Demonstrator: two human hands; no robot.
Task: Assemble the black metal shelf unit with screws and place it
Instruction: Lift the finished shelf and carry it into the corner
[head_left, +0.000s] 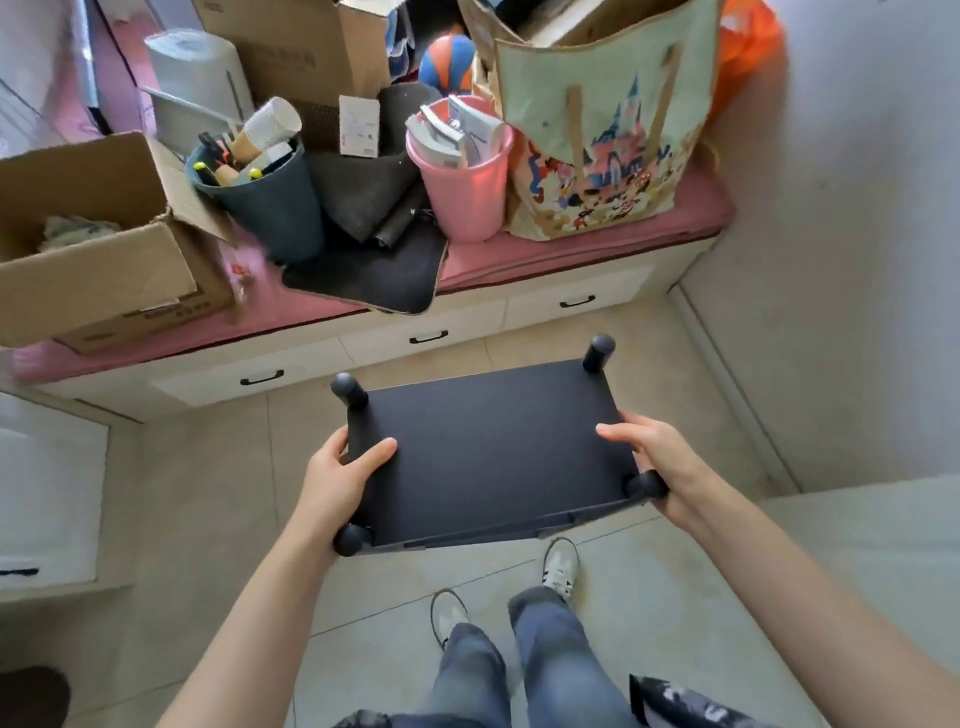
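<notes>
Counter (571, 262) w/ pink pad on top, white drawers w/ black handles below; loaded w/ cardboard boxes, printed canvas tote (597, 156), pink bucket (465, 192), dark blue bucket (270, 208) of tools. Floor (208, 493) = pale tiles. Black shelf unit (488, 452): flat matte rect. panel, round posts w/ domed caps at all 4 corners, held level in the air over the floor, in front of counter. Left hand (337, 478) grips left edge, thumb on top, fingers curled under. Right hand (649, 457) grips right edge near the near-right post, thumb on top. Neither hand's spread wide.
</notes>
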